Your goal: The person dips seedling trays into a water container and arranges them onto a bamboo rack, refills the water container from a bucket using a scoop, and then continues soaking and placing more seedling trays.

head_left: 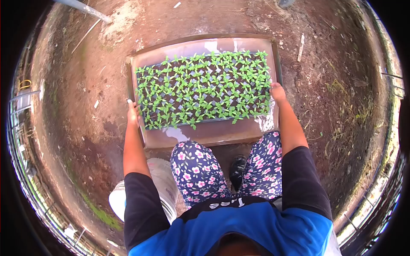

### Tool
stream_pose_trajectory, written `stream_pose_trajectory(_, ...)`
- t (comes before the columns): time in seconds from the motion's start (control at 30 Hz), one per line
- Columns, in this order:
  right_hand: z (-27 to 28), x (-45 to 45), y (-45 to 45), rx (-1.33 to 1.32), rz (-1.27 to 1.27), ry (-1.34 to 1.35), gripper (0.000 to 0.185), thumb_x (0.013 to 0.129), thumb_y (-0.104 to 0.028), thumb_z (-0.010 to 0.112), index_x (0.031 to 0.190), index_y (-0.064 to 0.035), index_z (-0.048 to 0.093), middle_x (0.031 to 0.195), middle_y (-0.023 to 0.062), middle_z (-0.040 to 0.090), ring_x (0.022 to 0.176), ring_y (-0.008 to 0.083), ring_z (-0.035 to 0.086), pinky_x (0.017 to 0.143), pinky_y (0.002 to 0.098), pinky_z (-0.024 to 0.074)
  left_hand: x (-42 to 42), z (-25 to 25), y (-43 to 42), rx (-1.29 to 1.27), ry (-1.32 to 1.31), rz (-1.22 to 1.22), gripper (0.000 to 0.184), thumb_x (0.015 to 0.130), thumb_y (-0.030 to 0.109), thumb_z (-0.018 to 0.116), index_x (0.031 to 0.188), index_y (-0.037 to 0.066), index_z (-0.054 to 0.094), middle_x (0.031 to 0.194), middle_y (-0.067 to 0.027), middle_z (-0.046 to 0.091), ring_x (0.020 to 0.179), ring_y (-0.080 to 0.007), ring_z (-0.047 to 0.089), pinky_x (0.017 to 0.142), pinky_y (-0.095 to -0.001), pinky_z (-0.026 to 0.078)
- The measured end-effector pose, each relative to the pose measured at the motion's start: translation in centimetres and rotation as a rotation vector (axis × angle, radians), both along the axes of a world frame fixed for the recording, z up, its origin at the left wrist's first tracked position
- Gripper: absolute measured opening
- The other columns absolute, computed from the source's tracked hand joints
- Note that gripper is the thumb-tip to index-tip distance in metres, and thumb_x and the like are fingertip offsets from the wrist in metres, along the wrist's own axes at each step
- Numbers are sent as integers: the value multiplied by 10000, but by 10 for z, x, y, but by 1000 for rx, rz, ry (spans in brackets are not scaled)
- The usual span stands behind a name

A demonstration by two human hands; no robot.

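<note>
A seedling tray (205, 89), full of small green plants in dark soil, sits tilted slightly in a shallow basin (222, 134) of murky water. My left hand (133, 114) is at the tray's left end, thumb up along the basin's rim and fingers curled in toward the tray edge. At the opposite end, my right hand (278, 92) grips the tray's right edge with bent fingers. The fingertips on both sides are partly hidden. Small grey squares show between the plants.
My knees in flowered trousers (198, 170) are close to the basin's near edge, with a dark shoe (237, 170) between them. A whitish bucket (164, 181) stands beside my left leg. Bare earth (98, 119) surrounds the basin, and a pole (85, 9) rises at the far left.
</note>
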State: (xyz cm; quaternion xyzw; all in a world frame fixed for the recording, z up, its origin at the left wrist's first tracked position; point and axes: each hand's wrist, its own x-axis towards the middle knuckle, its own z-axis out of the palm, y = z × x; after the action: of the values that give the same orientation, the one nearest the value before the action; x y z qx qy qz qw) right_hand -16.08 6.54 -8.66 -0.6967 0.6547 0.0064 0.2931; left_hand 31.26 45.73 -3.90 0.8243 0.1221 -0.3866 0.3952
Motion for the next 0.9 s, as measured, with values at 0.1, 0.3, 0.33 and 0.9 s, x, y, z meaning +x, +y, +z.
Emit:
stream_pose_trajectory(0.1,-17,-11,-13,302,-111,-161,268,689,-161,517,913,-25,576,844,129,597,795,263,559,696,310,436,11,2,5,-9,8,13,444,825,424,371,1167,146,423,1004,-18,548,854,-142,468,773,-319,319)
stream_pose_trajectory(0.3,28,18,-8,351,-189,-249,258,691,-221,593,837,-10,562,742,66,575,678,149,526,631,288,418,18,17,-12,24,-70,-226,168,714,245,619,721,119,508,618,32,466,536,-92,391,491,-247,319)
stream_pose_trajectory(0.33,52,31,1,380,-208,-305,244,695,-222,600,817,-14,560,736,63,573,671,143,523,628,284,417,13,25,-20,52,-157,-278,234,705,257,632,662,100,463,602,19,458,534,-102,378,487,-268,324)
stream_pose_trajectory(0.9,489,-20,-5,377,-192,-1037,125,725,-63,565,647,-86,471,653,-4,520,572,62,484,537,213,412,-20,437,-16,-347,-269,-314,126,730,145,610,728,64,514,673,36,456,643,-78,427,587,-232,360)
